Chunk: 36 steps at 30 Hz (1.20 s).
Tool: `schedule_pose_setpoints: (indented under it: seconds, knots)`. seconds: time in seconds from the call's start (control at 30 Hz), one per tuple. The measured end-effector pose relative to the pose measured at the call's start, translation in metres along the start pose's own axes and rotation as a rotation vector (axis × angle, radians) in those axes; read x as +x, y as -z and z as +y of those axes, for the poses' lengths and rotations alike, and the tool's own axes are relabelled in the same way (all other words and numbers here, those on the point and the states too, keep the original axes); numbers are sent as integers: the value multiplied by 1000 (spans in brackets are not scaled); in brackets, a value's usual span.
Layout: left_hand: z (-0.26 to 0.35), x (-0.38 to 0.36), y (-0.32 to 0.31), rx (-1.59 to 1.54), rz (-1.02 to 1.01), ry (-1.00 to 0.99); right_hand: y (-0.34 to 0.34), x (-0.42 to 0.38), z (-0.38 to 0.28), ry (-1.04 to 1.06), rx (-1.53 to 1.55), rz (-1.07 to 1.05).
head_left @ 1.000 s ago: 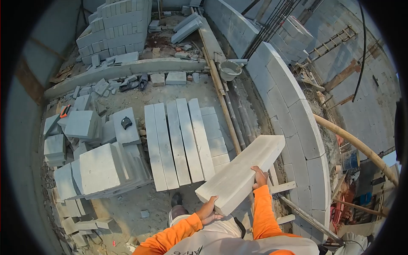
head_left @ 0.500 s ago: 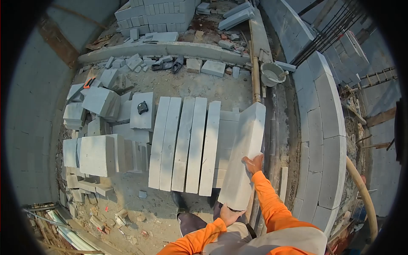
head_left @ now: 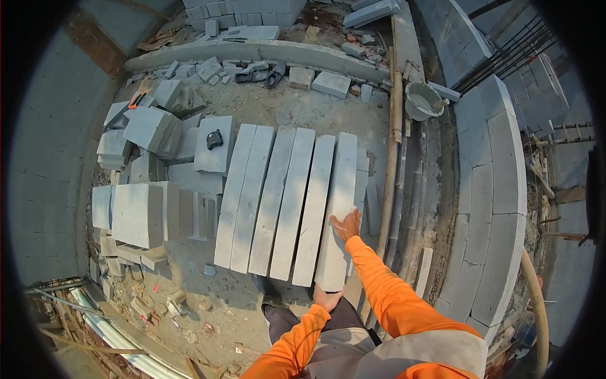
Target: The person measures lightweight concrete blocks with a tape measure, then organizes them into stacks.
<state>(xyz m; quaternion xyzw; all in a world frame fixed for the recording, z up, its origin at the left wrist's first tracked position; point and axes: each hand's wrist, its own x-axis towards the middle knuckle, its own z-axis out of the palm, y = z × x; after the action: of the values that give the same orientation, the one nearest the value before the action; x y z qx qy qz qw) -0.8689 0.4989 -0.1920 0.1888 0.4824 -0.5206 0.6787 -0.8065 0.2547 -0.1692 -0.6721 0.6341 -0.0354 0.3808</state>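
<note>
A long pale-grey concrete block stands on its narrow side at the right end of a row of similar blocks. My left hand is closed on its near end, with the fingers partly hidden beneath. Farther up, my right hand grips the same block from its right side, thumb over the top. Only a thin dark gap separates this block from its neighbour on the left. More blocks lie lower, just to its right.
Stacked and cut blocks stand left, one bearing a small black object. An orange-handled tool lies behind them. At right are bamboo poles, a bucket and a block wall. Rubble lines a low ledge.
Both hands have brought the block leftward, from a slanted position apart from the row to almost parallel beside it. The camera view has shifted slightly.
</note>
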Motion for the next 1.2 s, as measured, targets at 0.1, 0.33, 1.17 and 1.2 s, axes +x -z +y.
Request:
schedule_pose_setpoints:
  seconds: [0.1,0.33,1.17,1.2]
  knots:
    - [7,-1,1,40,-26,15,-9,1,27,159,49,9]
    - [2,-4,15,-67,125,-94,-11,8,48,135,175,-121]
    - [278,-261,219,-1,365,-616,-57,-155,260,-233,133,-439]
    - [293,-274,254,-62,415,-638,-55,-185,229,-368,30,-394]
